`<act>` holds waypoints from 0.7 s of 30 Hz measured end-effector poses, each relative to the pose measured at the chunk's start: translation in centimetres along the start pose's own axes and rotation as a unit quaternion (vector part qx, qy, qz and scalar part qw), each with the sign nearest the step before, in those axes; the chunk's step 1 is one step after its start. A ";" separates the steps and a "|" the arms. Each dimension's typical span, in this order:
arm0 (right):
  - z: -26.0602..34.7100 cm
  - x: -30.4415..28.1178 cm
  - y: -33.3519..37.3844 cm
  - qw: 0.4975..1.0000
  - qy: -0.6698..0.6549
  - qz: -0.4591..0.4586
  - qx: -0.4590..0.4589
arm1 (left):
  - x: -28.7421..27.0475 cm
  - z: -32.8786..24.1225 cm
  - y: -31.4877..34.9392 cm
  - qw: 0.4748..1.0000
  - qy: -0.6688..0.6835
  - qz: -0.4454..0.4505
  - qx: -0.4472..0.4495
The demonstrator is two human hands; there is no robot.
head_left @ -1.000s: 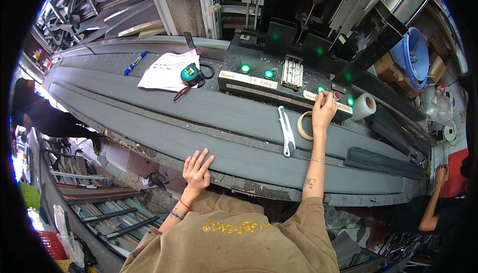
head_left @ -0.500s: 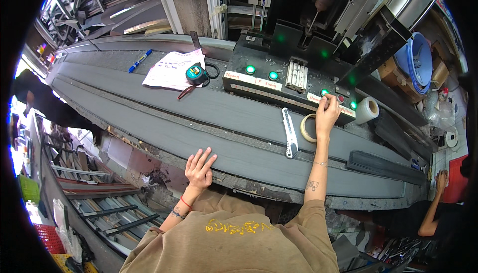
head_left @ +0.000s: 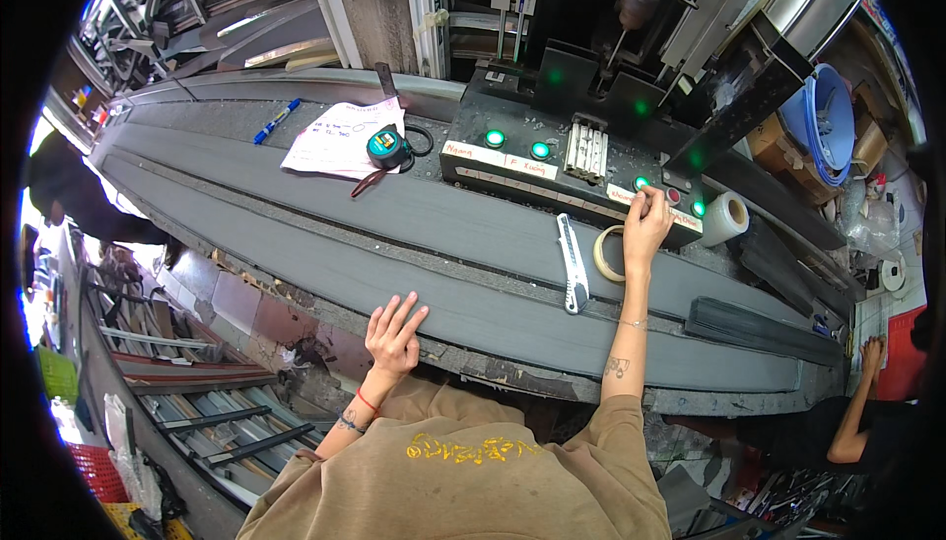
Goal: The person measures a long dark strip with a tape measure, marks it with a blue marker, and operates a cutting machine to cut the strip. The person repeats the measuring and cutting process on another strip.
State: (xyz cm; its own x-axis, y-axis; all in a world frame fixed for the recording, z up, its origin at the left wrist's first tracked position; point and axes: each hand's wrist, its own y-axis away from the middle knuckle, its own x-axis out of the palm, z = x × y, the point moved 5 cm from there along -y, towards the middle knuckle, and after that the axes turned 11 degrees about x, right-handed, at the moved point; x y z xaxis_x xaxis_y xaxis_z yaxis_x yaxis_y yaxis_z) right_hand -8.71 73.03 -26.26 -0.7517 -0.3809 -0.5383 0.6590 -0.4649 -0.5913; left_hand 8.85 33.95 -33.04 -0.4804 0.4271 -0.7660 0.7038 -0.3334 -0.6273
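Note:
My left hand (head_left: 393, 335) lies with fingers spread on the near long grey strip (head_left: 473, 313) of the bench. Farther right, my right hand (head_left: 646, 227) reaches to the front of a black control box (head_left: 503, 177). Its fingers are bent close together between a lit green button (head_left: 641, 183) and a red button (head_left: 673, 196); what the fingertips hold or press is hidden. Beside that wrist lie a roll of tape (head_left: 600, 256) and a white utility knife (head_left: 571, 264). Behind the box a drill-like machine (head_left: 619, 42) stands with its bit pointing down.
A tape measure (head_left: 387, 149) lies on a handwritten paper (head_left: 330, 142), near a blue marker (head_left: 277, 121). Right of the box stands a roll of clear film (head_left: 726, 219). A dark grey bar (head_left: 759, 330) rests on the right of the bench. Other people are at both sides.
My two hands keep their places. At the far left, the person in dark clothes has shifted slightly.

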 end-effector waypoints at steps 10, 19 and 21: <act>0.1 0.0 0.1 1.000 -0.006 -0.006 0.001 | 0.0 0.0 0.0 1.000 0.003 -0.001 0.000; -0.1 0.1 0.1 1.000 -0.002 -0.002 0.006 | 0.0 0.1 0.1 1.000 0.005 -0.002 0.002; -0.2 0.1 0.1 1.000 -0.001 0.000 0.008 | 0.1 0.1 0.1 1.000 0.006 -0.001 0.002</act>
State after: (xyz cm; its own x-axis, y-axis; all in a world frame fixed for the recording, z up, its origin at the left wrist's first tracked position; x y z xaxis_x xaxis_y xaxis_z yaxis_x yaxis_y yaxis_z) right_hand -8.74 73.09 -26.44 -0.7521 -0.3822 -0.5369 0.6581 -0.4781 -0.5816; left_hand 8.82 33.87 -33.14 -0.4753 0.4367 -0.7638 0.7012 -0.3363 -0.6287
